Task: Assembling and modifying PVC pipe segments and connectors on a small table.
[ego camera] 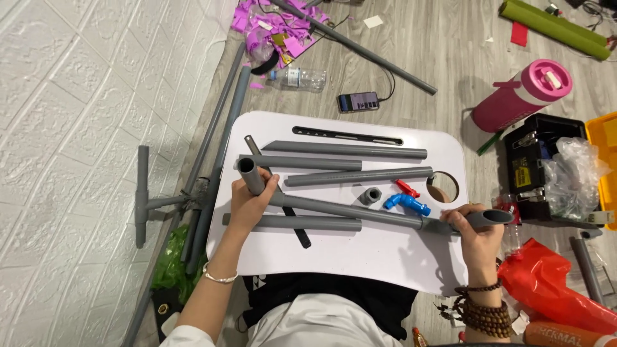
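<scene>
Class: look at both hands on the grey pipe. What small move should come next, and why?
Probably push the grey fitting in the right hand further onto the long grey pipe, while the left hand steadies the elbow end: both ends are gripped above the white lap table.

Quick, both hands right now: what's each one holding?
Left hand: closed around the grey elbow pipe.
Right hand: closed around the grey fitting on the long grey pipe.
</scene>
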